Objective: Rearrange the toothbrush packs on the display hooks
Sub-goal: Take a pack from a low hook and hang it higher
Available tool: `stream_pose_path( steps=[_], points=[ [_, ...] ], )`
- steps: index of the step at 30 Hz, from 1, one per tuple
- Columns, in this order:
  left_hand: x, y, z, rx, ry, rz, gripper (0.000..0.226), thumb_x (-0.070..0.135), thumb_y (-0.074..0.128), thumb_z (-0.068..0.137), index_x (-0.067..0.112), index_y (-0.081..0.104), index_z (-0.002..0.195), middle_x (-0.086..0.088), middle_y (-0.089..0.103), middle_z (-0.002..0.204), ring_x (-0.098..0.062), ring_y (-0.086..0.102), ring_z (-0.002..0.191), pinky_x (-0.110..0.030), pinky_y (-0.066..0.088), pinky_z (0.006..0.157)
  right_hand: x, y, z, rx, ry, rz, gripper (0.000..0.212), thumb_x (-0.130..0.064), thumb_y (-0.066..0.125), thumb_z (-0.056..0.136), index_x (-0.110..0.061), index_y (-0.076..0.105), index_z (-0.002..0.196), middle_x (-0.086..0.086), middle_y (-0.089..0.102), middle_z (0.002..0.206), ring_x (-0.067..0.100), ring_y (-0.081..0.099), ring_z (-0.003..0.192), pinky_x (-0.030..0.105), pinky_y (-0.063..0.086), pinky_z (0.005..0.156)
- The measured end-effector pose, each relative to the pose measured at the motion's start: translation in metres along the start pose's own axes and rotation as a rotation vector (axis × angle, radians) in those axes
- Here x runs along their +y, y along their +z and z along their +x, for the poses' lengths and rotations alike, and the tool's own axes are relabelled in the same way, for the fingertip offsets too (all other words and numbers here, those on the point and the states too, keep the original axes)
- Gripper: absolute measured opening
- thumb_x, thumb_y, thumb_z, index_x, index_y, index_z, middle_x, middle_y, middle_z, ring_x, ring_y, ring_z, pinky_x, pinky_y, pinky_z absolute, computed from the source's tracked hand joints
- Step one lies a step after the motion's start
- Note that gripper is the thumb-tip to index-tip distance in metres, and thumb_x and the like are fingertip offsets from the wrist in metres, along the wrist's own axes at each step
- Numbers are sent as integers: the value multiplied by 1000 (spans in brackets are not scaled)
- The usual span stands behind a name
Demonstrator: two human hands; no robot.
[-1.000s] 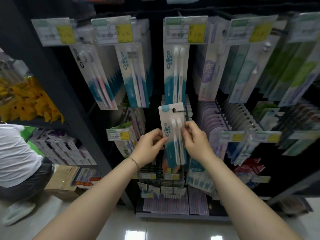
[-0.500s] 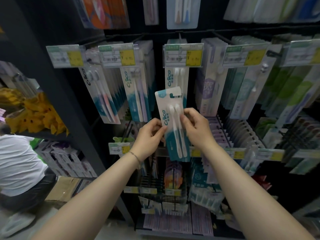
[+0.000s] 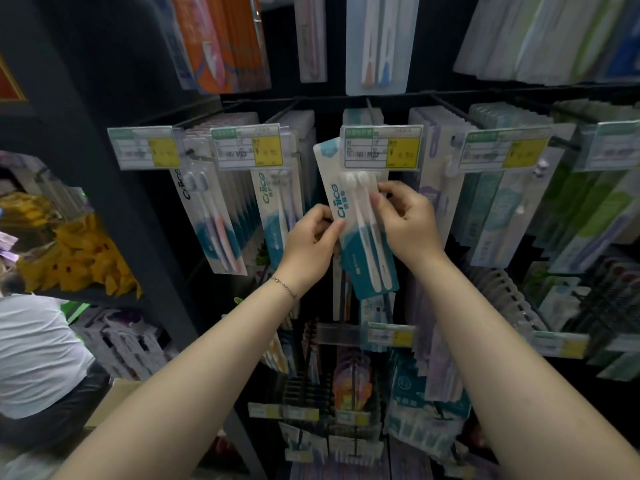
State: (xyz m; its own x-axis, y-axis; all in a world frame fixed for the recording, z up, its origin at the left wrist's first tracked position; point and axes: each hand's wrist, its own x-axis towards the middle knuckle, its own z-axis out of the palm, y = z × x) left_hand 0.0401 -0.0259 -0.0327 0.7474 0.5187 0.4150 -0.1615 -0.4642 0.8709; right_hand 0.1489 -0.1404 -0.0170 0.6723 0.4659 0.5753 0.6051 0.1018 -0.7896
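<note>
I hold a white-and-teal twin toothbrush pack [image 3: 360,230] with both hands, tilted slightly left. My left hand [image 3: 308,247] pinches its left edge and my right hand [image 3: 408,223] grips its right side near the brush heads. The top of the pack sits just behind the price tag [image 3: 381,147] at the tip of the middle display hook [image 3: 370,109]. Matching packs hang on that hook [image 3: 362,116], mostly hidden behind the tag. Whether the pack's hole is on the hook is hidden.
Neighbouring hooks carry more packs: pink-and-purple brushes [image 3: 214,220] at left, another teal pack [image 3: 277,209], and green ones [image 3: 519,202] at right. More goods hang above and below. A dark shelf post [image 3: 114,202] stands left. A person in a white shirt [image 3: 31,355] crouches at lower left.
Both hands have lifted the pack from the lower row up to the middle hook's price tag, and my view has tilted upward.
</note>
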Motion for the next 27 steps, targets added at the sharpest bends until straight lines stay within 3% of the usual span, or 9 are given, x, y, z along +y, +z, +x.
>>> stream_pose_path(
  steps=[4, 7, 9, 11, 15, 17, 20, 24, 27],
  points=[
    [4, 1, 10, -1, 54, 33, 15, 21, 52, 98, 32, 57, 89, 5, 66, 87, -6, 61, 72, -24, 50, 67, -1, -3, 6, 34, 7, 5, 14, -16, 51, 97, -9, 63, 98, 10, 68, 88, 21, 64, 81, 34, 53, 73],
    [4, 5, 14, -37, 79, 71, 10, 22, 52, 98, 25, 59, 92, -6, 67, 88, -23, 63, 78, -36, 53, 68, 2, -7, 5, 54, 10, -6, 12, -14, 50, 98, -9, 61, 96, -1, 65, 82, 5, 62, 73, 19, 50, 65],
    [1, 8, 14, -60, 76, 101, 11, 24, 51, 98, 16, 59, 96, -12, 66, 90, -31, 61, 81, -44, 53, 70, 6, -9, 3, 52, 22, -15, 13, -15, 50, 98, -9, 61, 97, 2, 66, 84, 11, 63, 76, 26, 52, 66],
    [-2, 9, 13, -47, 68, 110, 13, 26, 51, 98, 15, 59, 98, -11, 66, 90, -29, 61, 80, -43, 53, 69, 9, -10, 0, 46, 24, -31, 13, -16, 50, 98, -8, 61, 97, 6, 67, 85, 17, 63, 77, 32, 51, 68],
    [-4, 11, 11, 35, 41, 137, 13, 28, 53, 97, 17, 59, 96, -9, 66, 88, -24, 62, 80, -43, 54, 71, 9, -5, -2, 57, 11, -61, 10, -17, 50, 98, -18, 57, 91, -5, 60, 70, 3, 56, 59, 24, 47, 56],
    [-5, 11, 10, 64, -5, 130, 10, 26, 57, 95, 16, 57, 96, -10, 66, 90, -25, 63, 83, -44, 56, 74, 10, -4, -4, 70, 29, -69, 13, -18, 52, 96, -27, 53, 87, -4, 58, 67, 9, 56, 56, 32, 50, 55],
    [-9, 8, 4, 80, -69, 127, 11, 20, 61, 92, 16, 54, 100, -7, 63, 91, -25, 64, 84, -35, 57, 75, 15, -4, -11, 87, 69, -99, 7, -22, 58, 93, -25, 52, 92, -1, 58, 72, 19, 60, 64, 42, 54, 63],
    [-13, 2, -12, 104, -117, 218, 13, 16, 59, 92, 19, 52, 102, 1, 59, 88, -13, 57, 75, -12, 46, 63, 20, -6, -28, 66, 41, -279, 14, -23, 58, 92, -14, 52, 101, -3, 55, 73, 12, 53, 65, 35, 47, 62],
    [-19, -3, -25, 80, -93, 375, 14, 18, 58, 92, 19, 51, 104, 3, 57, 91, -10, 54, 75, -17, 46, 68, 22, -5, -40, -35, -81, -501, 11, -22, 54, 93, -12, 53, 99, 0, 55, 81, 19, 53, 70, 30, 40, 57]
  ],
)
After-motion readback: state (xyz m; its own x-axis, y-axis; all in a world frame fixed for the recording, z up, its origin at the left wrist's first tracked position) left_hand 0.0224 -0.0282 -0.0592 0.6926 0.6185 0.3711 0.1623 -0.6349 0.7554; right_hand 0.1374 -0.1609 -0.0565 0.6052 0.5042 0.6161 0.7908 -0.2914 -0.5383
